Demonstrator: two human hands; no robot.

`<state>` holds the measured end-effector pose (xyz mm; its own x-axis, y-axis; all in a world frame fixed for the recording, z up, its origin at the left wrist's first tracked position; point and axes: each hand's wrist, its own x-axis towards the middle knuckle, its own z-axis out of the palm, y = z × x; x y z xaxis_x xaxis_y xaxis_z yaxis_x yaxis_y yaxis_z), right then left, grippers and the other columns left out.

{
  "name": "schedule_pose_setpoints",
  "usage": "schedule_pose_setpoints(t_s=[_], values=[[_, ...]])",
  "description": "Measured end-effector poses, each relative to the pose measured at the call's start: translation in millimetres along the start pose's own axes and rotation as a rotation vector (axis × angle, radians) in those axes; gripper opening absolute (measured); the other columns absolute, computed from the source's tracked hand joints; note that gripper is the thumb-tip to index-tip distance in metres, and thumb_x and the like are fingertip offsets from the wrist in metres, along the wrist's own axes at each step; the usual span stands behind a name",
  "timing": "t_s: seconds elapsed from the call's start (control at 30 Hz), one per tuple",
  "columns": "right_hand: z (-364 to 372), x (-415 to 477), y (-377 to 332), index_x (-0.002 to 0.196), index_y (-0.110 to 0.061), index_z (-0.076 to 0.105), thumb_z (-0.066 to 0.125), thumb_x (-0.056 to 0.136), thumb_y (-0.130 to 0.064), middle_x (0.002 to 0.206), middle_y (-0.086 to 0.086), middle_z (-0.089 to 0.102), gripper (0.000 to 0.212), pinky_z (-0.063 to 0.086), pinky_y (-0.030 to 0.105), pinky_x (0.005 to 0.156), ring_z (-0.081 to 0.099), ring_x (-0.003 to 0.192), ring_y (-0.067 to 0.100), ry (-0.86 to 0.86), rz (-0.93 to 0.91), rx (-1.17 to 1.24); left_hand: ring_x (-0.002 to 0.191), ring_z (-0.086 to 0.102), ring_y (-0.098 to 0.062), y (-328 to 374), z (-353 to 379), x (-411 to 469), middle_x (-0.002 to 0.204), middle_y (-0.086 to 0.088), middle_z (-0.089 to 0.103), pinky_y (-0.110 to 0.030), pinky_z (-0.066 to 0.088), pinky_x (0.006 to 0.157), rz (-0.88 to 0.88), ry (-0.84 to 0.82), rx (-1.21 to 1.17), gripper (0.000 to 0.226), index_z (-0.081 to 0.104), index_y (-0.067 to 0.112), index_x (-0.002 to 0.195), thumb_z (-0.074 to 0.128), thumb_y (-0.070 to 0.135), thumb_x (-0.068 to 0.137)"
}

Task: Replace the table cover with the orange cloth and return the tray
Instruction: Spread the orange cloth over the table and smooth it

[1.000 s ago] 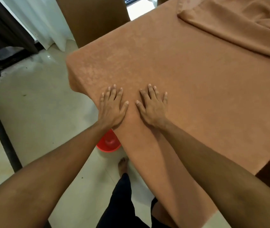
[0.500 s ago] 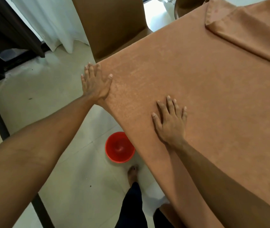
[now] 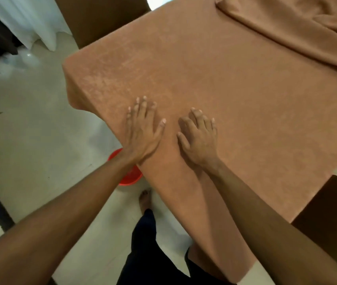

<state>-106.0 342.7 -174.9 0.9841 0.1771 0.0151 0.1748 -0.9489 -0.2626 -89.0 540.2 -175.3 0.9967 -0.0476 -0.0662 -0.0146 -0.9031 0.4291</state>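
Observation:
The orange cloth (image 3: 214, 75) lies spread over the table and hangs down its near and left sides. At the far right part of it (image 3: 299, 31) is still bunched and folded back on itself. My left hand (image 3: 143, 130) lies flat with straight fingers on the cloth near the table's front edge. My right hand (image 3: 198, 138) rests flat on the cloth just to its right, a small gap between the two thumbs. No tray is in view.
A red bowl (image 3: 128, 173) sits on the pale floor under the table's near edge, partly behind my left wrist. A brown covered chair (image 3: 101, 17) stands at the table's far side, another (image 3: 332, 214) at the right. My bare foot (image 3: 146, 199) stands beside the cloth's hanging edge.
My left hand has slid back from the table's left corner to lie beside my right hand near the front edge. The right hand has stayed flat on the cloth.

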Motion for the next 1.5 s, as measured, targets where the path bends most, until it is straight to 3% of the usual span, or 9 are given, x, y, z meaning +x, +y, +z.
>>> schedule_pose_setpoints(t_s=[0.17, 0.33, 0.5, 0.63, 0.87, 1.03, 1.2, 1.37, 1.5], values=[[-17, -74, 73, 0.144, -0.031, 0.049, 0.046, 0.099, -0.055, 0.162, 0.004, 0.035, 0.051, 0.019, 0.058, 0.120, 0.029, 0.149, 0.028, -0.049, 0.117, -0.019, 0.152, 0.013, -0.030, 81, 45, -62, 0.164, -0.012, 0.021, -0.051, 0.007, 0.123, 0.020, -0.069, 0.061, 0.064, 0.038, 0.019, 0.152, 0.040, 0.054, 0.098], [-28, -129, 138, 0.148, -0.032, 0.047, 0.044, 0.100, -0.056, 0.163, 0.003, 0.033, 0.053, 0.017, 0.057, 0.121, 0.027, 0.150, 0.026, -0.051, -0.028, -0.010, 0.153, 0.005, -0.028, 163, 81, -105, 0.165, -0.011, 0.015, -0.054, 0.003, 0.123, -0.037, -0.078, 0.114, 0.067, 0.028, 0.024, 0.156, 0.032, 0.058, 0.098], [-46, -153, 220, 0.144, -0.030, 0.051, 0.043, 0.099, -0.057, 0.161, 0.006, 0.037, 0.053, 0.016, 0.059, 0.120, 0.029, 0.150, 0.028, -0.052, -0.168, 0.017, 0.154, 0.003, -0.028, 209, 110, -122, 0.167, -0.009, 0.009, -0.055, 0.000, 0.122, -0.258, -0.001, 0.139, 0.069, 0.022, 0.027, 0.157, 0.030, 0.060, 0.097], [-76, -174, 294, 0.147, -0.029, 0.046, 0.039, 0.101, -0.056, 0.163, 0.007, 0.030, 0.053, 0.013, 0.062, 0.120, 0.024, 0.152, 0.030, -0.133, -0.145, 0.013, 0.153, 0.004, -0.031, 249, 123, -141, 0.166, -0.013, 0.009, -0.057, 0.003, 0.122, -0.388, 0.024, 0.119, 0.069, 0.024, 0.021, 0.157, 0.034, 0.055, 0.098], [-109, -202, 344, 0.156, -0.029, 0.029, 0.031, 0.104, -0.053, 0.169, 0.007, 0.014, 0.057, 0.005, 0.053, 0.124, 0.009, 0.155, 0.029, -0.248, -0.168, 0.022, 0.154, -0.004, -0.027, 338, 157, -182, 0.167, -0.008, 0.002, -0.057, -0.002, 0.122, -0.281, -0.078, 0.097, 0.071, 0.015, 0.026, 0.158, 0.027, 0.061, 0.097], [-101, -205, 342, 0.157, -0.031, 0.028, 0.026, 0.104, -0.056, 0.168, 0.007, 0.018, 0.058, 0.008, 0.055, 0.125, 0.013, 0.154, 0.029, -0.248, -0.132, 0.024, 0.154, -0.003, -0.027, 361, 176, -177, 0.167, -0.007, 0.004, -0.059, -0.005, 0.121, -0.313, -0.027, 0.094, 0.070, 0.017, 0.027, 0.158, 0.025, 0.061, 0.097], [-114, -190, 346, 0.146, -0.031, 0.040, 0.035, 0.101, -0.057, 0.157, 0.006, 0.036, 0.052, 0.033, 0.050, 0.111, 0.040, 0.135, 0.032, -0.223, -0.217, -0.042, 0.153, 0.008, -0.030, 359, 190, -176, 0.166, -0.007, 0.016, -0.061, 0.004, 0.120, -0.345, 0.046, 0.182, 0.069, 0.023, 0.028, 0.156, 0.027, 0.063, 0.097], [-116, -142, 373, 0.149, -0.029, 0.043, 0.031, 0.101, -0.061, 0.163, 0.003, 0.029, 0.059, 0.021, 0.050, 0.121, 0.026, 0.150, 0.027, -0.287, -0.316, 0.009, 0.153, 0.009, -0.028, 360, 195, -176, 0.166, -0.005, 0.015, -0.060, 0.002, 0.120, -0.364, 0.080, 0.188, 0.067, 0.023, 0.031, 0.156, 0.029, 0.063, 0.097], [-124, -97, 417, 0.148, -0.029, 0.047, 0.034, 0.099, -0.061, 0.161, 0.003, 0.035, 0.059, 0.024, 0.045, 0.121, 0.029, 0.149, 0.024, -0.264, -0.389, 0.009, 0.154, 0.005, -0.026, 362, 194, -178, 0.167, -0.003, 0.010, -0.058, 0.000, 0.121, -0.365, 0.096, 0.177, 0.067, 0.018, 0.032, 0.157, 0.025, 0.063, 0.099]])
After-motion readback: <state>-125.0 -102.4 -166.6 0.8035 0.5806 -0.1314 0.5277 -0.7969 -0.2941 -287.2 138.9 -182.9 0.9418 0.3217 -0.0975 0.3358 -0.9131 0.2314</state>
